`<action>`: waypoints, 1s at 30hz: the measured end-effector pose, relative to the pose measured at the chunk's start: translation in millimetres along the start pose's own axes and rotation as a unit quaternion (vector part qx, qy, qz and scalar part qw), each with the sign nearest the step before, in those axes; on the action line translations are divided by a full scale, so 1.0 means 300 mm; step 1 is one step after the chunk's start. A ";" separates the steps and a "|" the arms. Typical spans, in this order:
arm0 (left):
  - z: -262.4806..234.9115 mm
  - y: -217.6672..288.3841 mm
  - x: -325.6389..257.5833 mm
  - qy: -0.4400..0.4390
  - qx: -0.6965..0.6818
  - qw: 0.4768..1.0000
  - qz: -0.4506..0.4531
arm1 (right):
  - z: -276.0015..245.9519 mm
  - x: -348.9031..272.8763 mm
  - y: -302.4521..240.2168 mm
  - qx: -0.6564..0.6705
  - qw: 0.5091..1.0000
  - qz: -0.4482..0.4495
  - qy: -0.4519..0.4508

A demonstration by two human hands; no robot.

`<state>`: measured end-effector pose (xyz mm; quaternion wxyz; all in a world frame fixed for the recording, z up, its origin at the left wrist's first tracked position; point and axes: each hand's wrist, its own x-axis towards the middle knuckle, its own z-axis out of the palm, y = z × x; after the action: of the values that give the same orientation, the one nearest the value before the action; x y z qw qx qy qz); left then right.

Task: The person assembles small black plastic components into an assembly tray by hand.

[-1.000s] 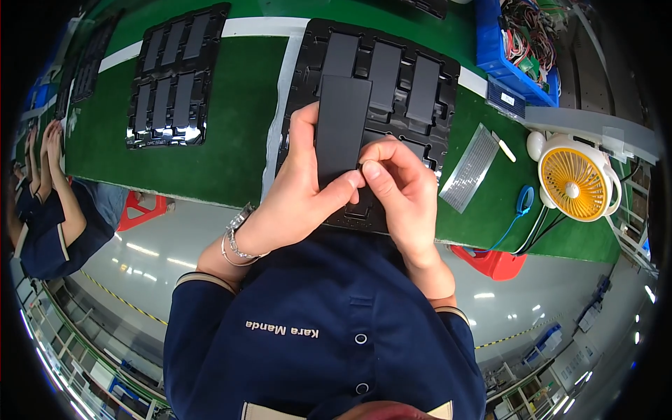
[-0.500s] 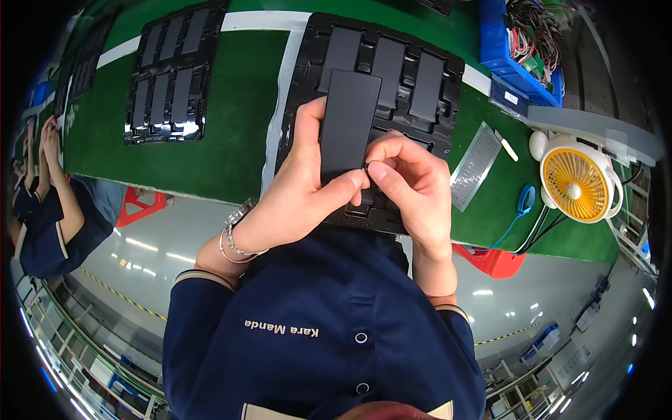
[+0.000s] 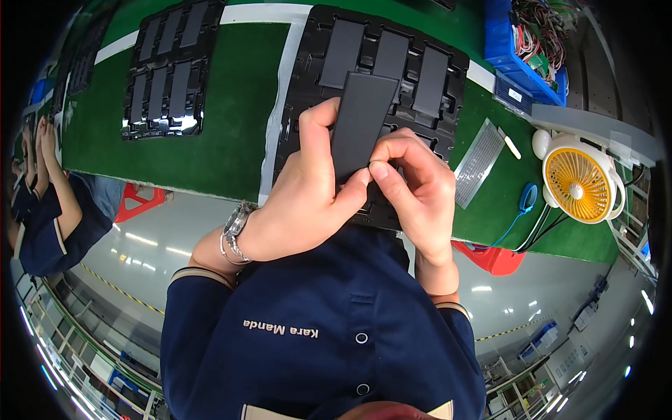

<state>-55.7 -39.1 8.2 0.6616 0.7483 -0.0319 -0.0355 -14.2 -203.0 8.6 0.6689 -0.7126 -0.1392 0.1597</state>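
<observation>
Your left hand [image 3: 308, 199] and right hand [image 3: 416, 185] pinch one flat black panel [image 3: 360, 126] together above the black tray [image 3: 448, 143], whose slots at 12 o'clock already hold three panels.

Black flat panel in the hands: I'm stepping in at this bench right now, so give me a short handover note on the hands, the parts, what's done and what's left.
Left hand: grips the black flat panel by its lower left edge, holding it above the near tray.
Right hand: fingertips pinch the panel's bottom edge.
Near black tray: three similar panels sit in its far row of slots; the near row is mostly hidden by the hands.
Second black tray, far left: its slots look filled.
Done: far row loaded.
Left: the held panel is not yet seated in any slot.
Right of the tray lies a grey ribbed strip.
</observation>
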 end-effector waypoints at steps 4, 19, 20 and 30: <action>-0.011 0.007 0.010 0.015 0.035 0.999 -0.002 | 0.000 0.008 0.018 -0.005 1.000 -0.011 -0.016; -0.027 0.017 0.015 -0.005 -0.219 0.970 -0.103 | -0.025 0.035 0.003 0.168 0.979 0.075 -0.089; -0.034 0.014 0.012 -0.029 -0.243 0.963 -0.115 | -0.036 0.038 0.013 0.155 0.982 0.055 -0.093; 0.005 -0.025 -0.004 -0.284 -0.589 0.714 -0.249 | -0.078 0.054 0.015 -0.014 0.996 -0.089 -0.002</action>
<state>-57.0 -39.7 0.5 0.8954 0.1420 -0.0036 -0.4219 10.1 -217.8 4.7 0.6703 -0.7061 -0.2057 0.0987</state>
